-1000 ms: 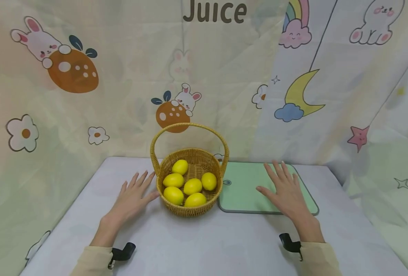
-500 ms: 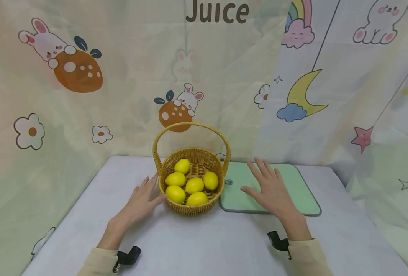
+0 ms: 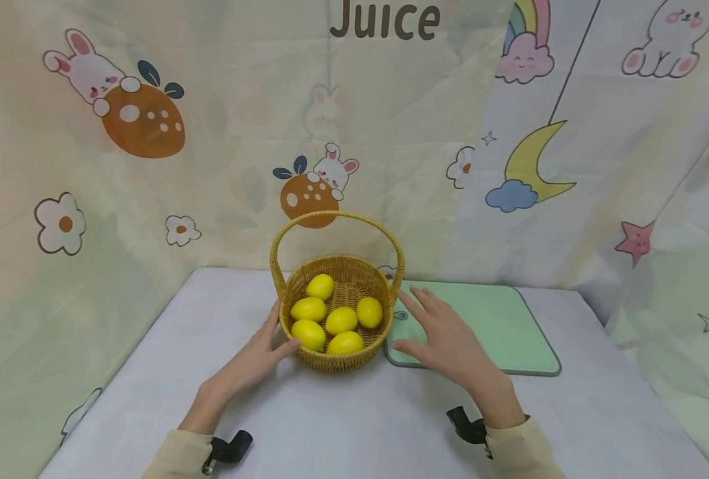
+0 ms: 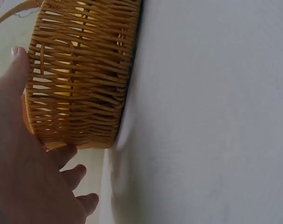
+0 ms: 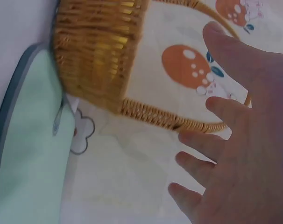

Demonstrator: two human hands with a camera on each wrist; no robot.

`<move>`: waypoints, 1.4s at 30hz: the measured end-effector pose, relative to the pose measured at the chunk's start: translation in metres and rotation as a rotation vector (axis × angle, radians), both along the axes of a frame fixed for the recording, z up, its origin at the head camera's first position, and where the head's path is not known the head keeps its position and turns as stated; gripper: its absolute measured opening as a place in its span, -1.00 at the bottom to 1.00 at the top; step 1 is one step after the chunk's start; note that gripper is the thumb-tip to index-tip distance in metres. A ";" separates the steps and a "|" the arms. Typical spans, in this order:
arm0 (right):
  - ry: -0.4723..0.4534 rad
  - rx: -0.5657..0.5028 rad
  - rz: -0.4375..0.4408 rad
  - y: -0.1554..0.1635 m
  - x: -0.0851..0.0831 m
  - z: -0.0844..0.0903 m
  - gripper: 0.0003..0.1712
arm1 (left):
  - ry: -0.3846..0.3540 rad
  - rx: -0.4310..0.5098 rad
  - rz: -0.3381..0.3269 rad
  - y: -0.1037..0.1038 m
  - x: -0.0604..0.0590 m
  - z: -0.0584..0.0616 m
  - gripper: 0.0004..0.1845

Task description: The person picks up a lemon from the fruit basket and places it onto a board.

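Hands: both spread, pinching nothing. The left hand [image 3: 247, 364] has its thumb at the rim and its fingers along the left wall of the basket [image 3: 337, 364]; whether it presses, I cannot tell. The right hand [image 3: 450, 340] is just beside the right wall, apart from it.
Basket: upright on the table [image 3: 342, 426], between the hands. Woven, so probably light, fairly stiff and not slippery; two palms on opposite walls should steady it.
Handle [image 3: 340, 214]: tall arch overhead, likely the natural hold for one hand.
Lemons [image 3: 341, 320]: six visible inside, loose; probably firm and smooth, apt to roll if the basket tilts.
Chopping board [image 3: 504, 326]: pale green, flat, to the right, partly covered by the right hand; contact with the basket is unclear.
Backdrop [image 3: 222, 133]: printed cloth, rainbow cut off above.
Hidden: the basket's underside, and some left fingertips in the head view; sleeves [image 3: 177, 456] run out of frame, and the right wrist view is hazy.
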State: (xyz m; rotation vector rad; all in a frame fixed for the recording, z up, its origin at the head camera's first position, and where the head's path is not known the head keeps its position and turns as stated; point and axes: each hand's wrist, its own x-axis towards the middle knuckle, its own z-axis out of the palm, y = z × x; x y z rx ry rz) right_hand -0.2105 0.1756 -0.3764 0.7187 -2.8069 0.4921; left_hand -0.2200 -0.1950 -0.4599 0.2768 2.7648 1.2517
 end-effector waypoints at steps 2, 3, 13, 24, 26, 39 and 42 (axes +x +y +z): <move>-0.019 -0.015 0.014 -0.009 0.002 0.001 0.04 | -0.005 0.047 -0.007 0.001 -0.001 -0.001 0.05; -0.029 -0.020 0.021 -0.013 0.002 0.001 0.03 | -0.006 0.062 -0.013 0.002 -0.001 -0.001 0.05; -0.070 -0.038 0.077 -0.049 0.000 -0.004 -0.03 | -0.007 0.204 -0.031 0.008 -0.003 -0.003 0.07; -0.110 -0.084 0.132 -0.072 -0.013 -0.008 -0.21 | -0.041 0.290 0.018 0.016 -0.002 -0.003 0.08; -0.120 -0.093 0.156 -0.076 -0.014 -0.007 -0.25 | -0.041 0.305 0.026 0.017 -0.001 -0.003 0.09; -0.183 -0.064 0.216 -0.097 -0.030 -0.019 -0.39 | -0.037 0.366 0.032 0.022 0.002 -0.001 0.06; -0.208 -0.054 0.217 -0.100 -0.033 -0.020 -0.43 | -0.037 0.360 0.036 0.022 0.002 -0.001 0.06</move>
